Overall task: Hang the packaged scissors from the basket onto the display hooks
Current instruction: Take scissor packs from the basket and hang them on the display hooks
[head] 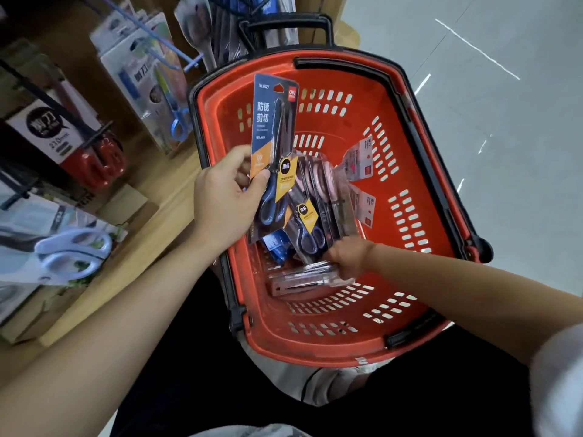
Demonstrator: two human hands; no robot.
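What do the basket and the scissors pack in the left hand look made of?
Basket: moulded plastic by its slotted walls, red, matte and scuffed, with black trim. Pack held by the left hand: glossy printed card, likely under a clear plastic blister, judging by the sheen over the scissors.

On the blue scissors pack (273, 121), "防锈剪切" is printed in white. "No.6027" stands at the card's top left corner, a red "deli" logo (291, 95) at its top right corner, and what seems to be "184mm" lower down. "剪刀" is read in a black disc on its yellow tag (286, 179) and on a second yellow tag (305, 214) in the basket (315, 350). On the shelf (151, 197), a white card (47, 127) is marked "剪刀" and "210mm", and a hanging pack (145, 89) is marked "剪刀".
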